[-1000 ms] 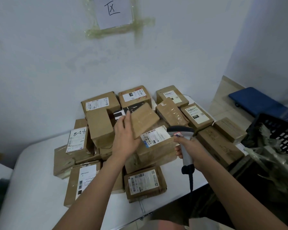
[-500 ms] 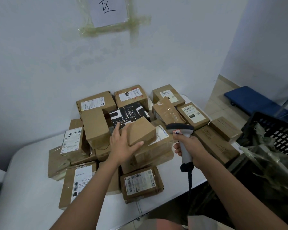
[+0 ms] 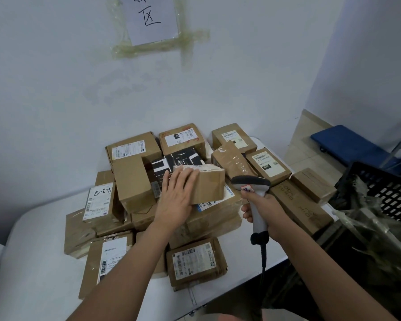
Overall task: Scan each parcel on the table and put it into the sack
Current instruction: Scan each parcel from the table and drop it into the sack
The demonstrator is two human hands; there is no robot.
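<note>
Several brown cardboard parcels lie heaped on the white table (image 3: 33,262) against the wall. My left hand (image 3: 177,198) grips a small brown parcel (image 3: 208,185) above the middle of the heap, its plain side facing me and a taped white label on its top edge. My right hand (image 3: 265,208) holds a grey and white barcode scanner (image 3: 252,188) just right of that parcel, its head level with the parcel and its cable hanging down. The dark sack (image 3: 366,232) hangs open at the right, past the table's edge.
A black and white box (image 3: 178,162) shows in the heap behind the held parcel. A black plastic crate (image 3: 389,188) stands behind the sack. A blue trolley (image 3: 347,144) sits on the floor at far right. A paper sign (image 3: 151,17) is taped to the wall.
My left hand has lifted the small parcel off the heap and turned it, so a plain side now faces me. The scanner hand has stayed almost still.
</note>
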